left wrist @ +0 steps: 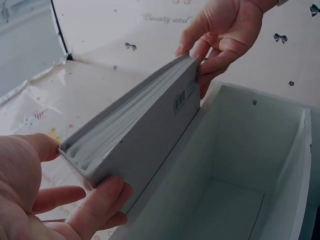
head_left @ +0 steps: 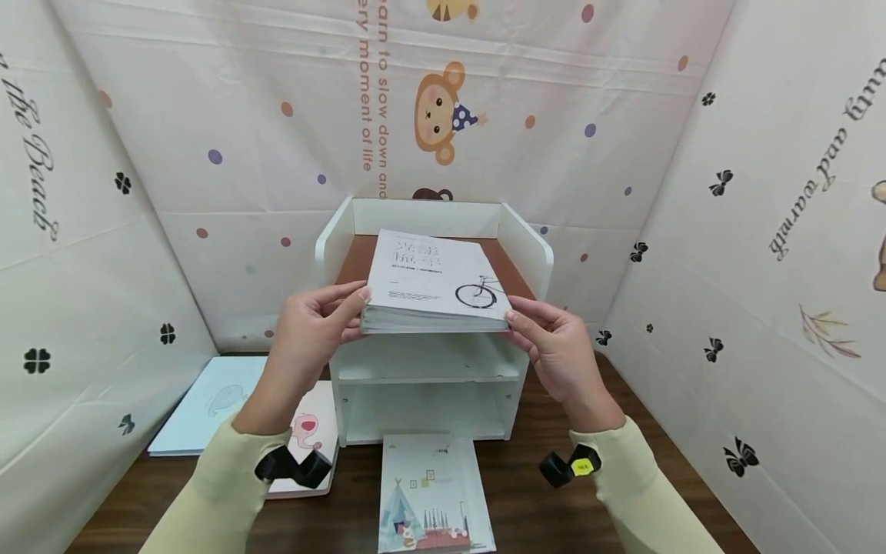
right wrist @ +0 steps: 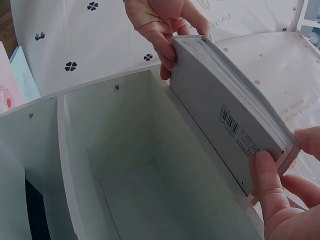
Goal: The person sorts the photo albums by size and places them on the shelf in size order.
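Observation:
A thick white notebook (head_left: pixel 436 281) with a bicycle drawn on its cover is held between both hands at the top of a white shelf unit (head_left: pixel 429 372). My left hand (head_left: pixel 308 331) pinches its left near corner, thumb on top and fingers beneath. At the right near corner, my right hand (head_left: pixel 554 346) grips it the same way. The wrist views show the notebook's underside with a barcode (right wrist: pixel 229 120), tilted above the shelf's front edge. Its page edges (left wrist: pixel 125 112) face the person.
Below the brown top board, the shelf has two compartments. In front of it lies a booklet (head_left: pixel 422 492) with a tent picture. A pale blue notebook (head_left: pixel 201 408) and a pink elephant notebook (head_left: pixel 314 415) lie at the left on the dark wooden table (head_left: pixel 540 508). Printed cloth surrounds everything.

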`<state>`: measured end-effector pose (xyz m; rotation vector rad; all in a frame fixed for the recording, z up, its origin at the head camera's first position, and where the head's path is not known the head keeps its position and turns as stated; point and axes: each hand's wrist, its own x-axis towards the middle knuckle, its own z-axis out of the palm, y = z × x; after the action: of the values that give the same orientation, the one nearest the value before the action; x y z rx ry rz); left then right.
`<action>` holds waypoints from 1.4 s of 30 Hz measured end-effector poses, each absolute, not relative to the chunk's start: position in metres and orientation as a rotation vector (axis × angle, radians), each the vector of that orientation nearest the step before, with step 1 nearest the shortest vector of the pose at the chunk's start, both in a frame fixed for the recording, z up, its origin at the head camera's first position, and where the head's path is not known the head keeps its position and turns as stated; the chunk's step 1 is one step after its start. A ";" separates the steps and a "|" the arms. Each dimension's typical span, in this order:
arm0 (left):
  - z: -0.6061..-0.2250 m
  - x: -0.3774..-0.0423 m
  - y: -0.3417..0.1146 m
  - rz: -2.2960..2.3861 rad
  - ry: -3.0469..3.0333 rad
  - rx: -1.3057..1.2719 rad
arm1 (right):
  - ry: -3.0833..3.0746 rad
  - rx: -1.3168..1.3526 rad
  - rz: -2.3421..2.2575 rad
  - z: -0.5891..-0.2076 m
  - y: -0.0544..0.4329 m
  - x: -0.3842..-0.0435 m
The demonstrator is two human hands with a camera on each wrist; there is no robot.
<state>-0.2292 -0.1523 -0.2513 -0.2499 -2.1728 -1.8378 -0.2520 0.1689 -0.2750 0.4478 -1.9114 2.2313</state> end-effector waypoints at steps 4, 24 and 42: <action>-0.253 -0.230 -0.154 -1.798 -2.194 -0.278 | -1.930 0.443 2.216 -0.273 0.168 -0.252; -0.259 -0.245 -0.156 -1.657 -2.208 -0.305 | -1.992 0.318 2.072 -0.270 0.157 -0.264; -0.261 -0.260 -0.155 -1.561 -2.181 -0.279 | -1.876 0.271 2.065 -0.274 0.147 -0.274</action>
<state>-0.2596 -0.1547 -0.2606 -0.2792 -2.1811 -1.5612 -0.2743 0.1474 -0.2741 0.2712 -1.8760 2.0653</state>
